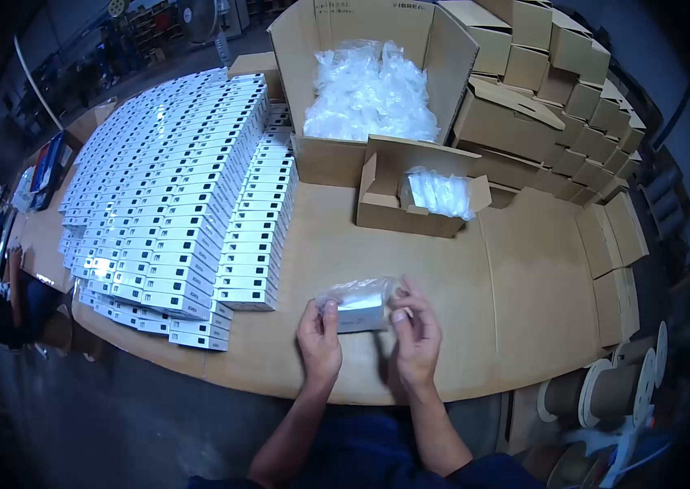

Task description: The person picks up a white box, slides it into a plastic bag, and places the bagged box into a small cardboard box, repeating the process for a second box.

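Observation:
A small white box (363, 316) sits inside a clear plastic bag (368, 287), held above the cardboard-covered table. My left hand (320, 346) grips the left end of the bagged box, thumb on its near face. At the right end, my right hand (418, 338) has its fingers bent around the loose plastic; the exact contact of the fingertips is slightly blurred. Beyond my hands stands an open cardboard carton (406, 220) with several bagged items (440, 193) packed upright in it.
Tall stacks of white boxes (174, 196) fill the left side. A large carton (451, 61) of plastic bags (373, 94) stands at the back. Brown boxes (528, 122) are piled back right. Spools (618, 387) stand below right. Another person (2, 285) sits far left.

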Tool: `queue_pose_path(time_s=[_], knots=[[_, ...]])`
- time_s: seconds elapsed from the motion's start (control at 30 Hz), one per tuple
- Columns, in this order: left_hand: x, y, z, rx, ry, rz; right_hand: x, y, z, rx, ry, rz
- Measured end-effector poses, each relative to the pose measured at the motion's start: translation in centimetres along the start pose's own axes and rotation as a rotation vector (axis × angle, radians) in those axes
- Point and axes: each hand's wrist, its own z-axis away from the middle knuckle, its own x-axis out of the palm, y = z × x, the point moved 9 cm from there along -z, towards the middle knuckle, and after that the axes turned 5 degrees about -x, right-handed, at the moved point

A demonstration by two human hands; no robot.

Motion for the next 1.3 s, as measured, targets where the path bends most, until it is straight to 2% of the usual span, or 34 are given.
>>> queue_pose_path(time_s=[0.1,0.13,0.37,0.5,0.6,0.73,0.83,0.87,1.0,1.1,1.2,1.3], knots=[[0.6,0.4,0.3,0.018,-0.009,0.008,1.9,1.1,0.5,0.211,-0.037,-0.11],[0.8,0.6,0.3,0.033,-0.005,-0.005,2.3,1.3,0.6,0.227,0.05,-0.225],[0.5,0.5,0.8,0.091,0.064,-0.006,2.2,3.3,0.1,0.361,0.078,-0.212],[0.4,-0.1,0.8,0.085,0.089,0.091,2.5,2.1,-0.3,0.311,0.154,-0.368],[0.3,-0.3,1.0,0.08,0.124,0.127,2.4,1.2,-0.3,0.25,0.134,-0.247],[0.3,-0.1,0.8,0.052,0.138,0.148,2.5,-0.6,-0.4,-0.068,-0.044,0.046],[0.0,-0.2,0.6,0.059,0.152,0.151,2.1,0.8,0.2,0.163,-0.095,-0.021],[-0.1,-0.2,0.5,0.066,0.149,0.145,2.4,-0.5,-0.5,-0.077,-0.157,0.024],[-0.3,0.4,0.5,0.129,0.164,0.183,2.4,-0.8,-1.2,0.017,-0.253,0.194],[0.0,0.4,0.2,0.079,0.086,0.19,1.9,0.9,-1.3,0.14,-0.332,0.184],[0.6,1.5,0.0,0.044,-0.079,0.19,2.0,-0.1,-2.1,0.064,-0.402,0.199],[1.1,1.9,-0.4,0.097,-0.379,0.085,1.9,-0.6,-2.5,-0.022,-0.482,0.231]])
